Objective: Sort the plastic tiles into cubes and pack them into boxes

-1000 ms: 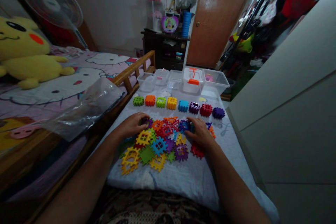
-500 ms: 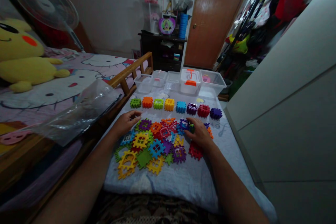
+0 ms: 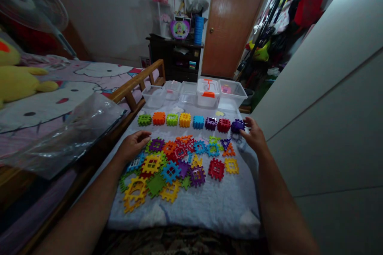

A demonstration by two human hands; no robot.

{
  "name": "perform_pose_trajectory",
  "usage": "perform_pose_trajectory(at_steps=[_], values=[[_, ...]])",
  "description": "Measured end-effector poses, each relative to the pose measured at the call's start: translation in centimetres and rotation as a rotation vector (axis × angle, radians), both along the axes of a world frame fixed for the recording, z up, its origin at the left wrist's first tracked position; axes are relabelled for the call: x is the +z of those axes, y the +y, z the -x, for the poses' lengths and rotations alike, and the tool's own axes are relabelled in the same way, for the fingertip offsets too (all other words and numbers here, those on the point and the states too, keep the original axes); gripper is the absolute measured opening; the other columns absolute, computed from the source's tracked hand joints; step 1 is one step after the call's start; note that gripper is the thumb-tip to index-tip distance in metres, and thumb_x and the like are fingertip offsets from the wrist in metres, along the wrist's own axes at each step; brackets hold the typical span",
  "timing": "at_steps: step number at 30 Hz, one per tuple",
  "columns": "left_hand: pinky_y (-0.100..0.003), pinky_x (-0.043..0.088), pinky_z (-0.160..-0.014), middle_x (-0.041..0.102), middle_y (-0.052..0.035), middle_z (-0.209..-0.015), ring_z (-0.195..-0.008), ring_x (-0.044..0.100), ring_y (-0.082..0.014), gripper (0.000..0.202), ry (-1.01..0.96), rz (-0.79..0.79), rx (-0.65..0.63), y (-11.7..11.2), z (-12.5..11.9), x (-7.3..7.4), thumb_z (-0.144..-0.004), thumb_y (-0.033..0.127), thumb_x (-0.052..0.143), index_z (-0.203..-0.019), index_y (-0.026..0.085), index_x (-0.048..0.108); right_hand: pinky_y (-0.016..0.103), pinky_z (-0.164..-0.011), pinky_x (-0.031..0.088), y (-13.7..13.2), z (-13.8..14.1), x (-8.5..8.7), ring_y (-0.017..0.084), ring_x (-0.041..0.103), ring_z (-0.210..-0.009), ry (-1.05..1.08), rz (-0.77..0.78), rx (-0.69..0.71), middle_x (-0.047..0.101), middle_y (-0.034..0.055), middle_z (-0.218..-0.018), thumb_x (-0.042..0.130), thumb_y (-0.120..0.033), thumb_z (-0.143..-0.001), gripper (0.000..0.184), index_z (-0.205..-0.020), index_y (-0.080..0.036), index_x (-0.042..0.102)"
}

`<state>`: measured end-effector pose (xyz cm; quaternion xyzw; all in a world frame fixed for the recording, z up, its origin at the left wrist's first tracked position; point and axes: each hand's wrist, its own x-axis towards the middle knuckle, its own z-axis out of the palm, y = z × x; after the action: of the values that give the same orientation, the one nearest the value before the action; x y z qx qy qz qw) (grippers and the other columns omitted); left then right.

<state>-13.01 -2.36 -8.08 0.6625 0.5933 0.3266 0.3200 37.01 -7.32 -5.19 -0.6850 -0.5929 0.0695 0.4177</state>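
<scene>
A pile of flat, colourful interlocking plastic tiles (image 3: pixel 176 163) lies on a pale blue cloth (image 3: pixel 209 203). Behind it stands a row of assembled cubes (image 3: pixel 185 120) in green, orange, yellow, blue, purple and red. My right hand (image 3: pixel 254 136) is at the right end of the row, fingers curled against the dark purple cube (image 3: pixel 237 126). My left hand (image 3: pixel 133 146) rests at the pile's left edge, fingers loosely bent near a purple tile (image 3: pixel 157 144), holding nothing that I can see.
Clear plastic boxes (image 3: pixel 230 92), one with an orange latch (image 3: pixel 208 94), stand behind the cubes. A wooden bed rail (image 3: pixel 131 87) and crumpled clear plastic bag (image 3: pixel 68 127) lie to the left. A white cabinet wall (image 3: pixel 323 107) bounds the right. A dark shelf (image 3: pixel 176 55) and door (image 3: pixel 230 20) lie beyond.
My right hand left the middle of the pile and moved up and right to the purple cube at the row's end. The left hand drew back slightly. The view shifted right.
</scene>
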Motion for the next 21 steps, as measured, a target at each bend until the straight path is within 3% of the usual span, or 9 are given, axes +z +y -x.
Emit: perform_pose_trajectory(at_steps=[8,21], values=[[-0.035,0.055,-0.083,0.075,-0.008,-0.094,-0.09,0.069,-0.0277,0.051,0.016,-0.014,0.001,-0.2,-0.2,0.4,-0.068,0.06,0.061,-0.096,0.018,0.07,0.045,-0.091,0.054,2.5,-3.2,-1.1,0.028,0.067,-0.102,0.016,0.142,0.045,0.067,0.0166,-0.122,0.065,-0.026,-0.068,0.065,-0.131,-0.016,0.052],[-0.035,0.054,-0.083,0.075,-0.0073,-0.094,-0.089,0.07,-0.0272,0.049,0.04,-0.009,-0.002,-0.2,-0.2,0.3,-0.069,0.057,0.061,-0.097,0.019,0.07,0.046,-0.09,0.054,2.9,-3.3,-1.7,0.03,0.065,-0.106,0.015,0.173,0.036,0.066,0.0159,-0.126,0.066,-0.026,-0.066,0.069,-0.133,-0.018,0.052]])
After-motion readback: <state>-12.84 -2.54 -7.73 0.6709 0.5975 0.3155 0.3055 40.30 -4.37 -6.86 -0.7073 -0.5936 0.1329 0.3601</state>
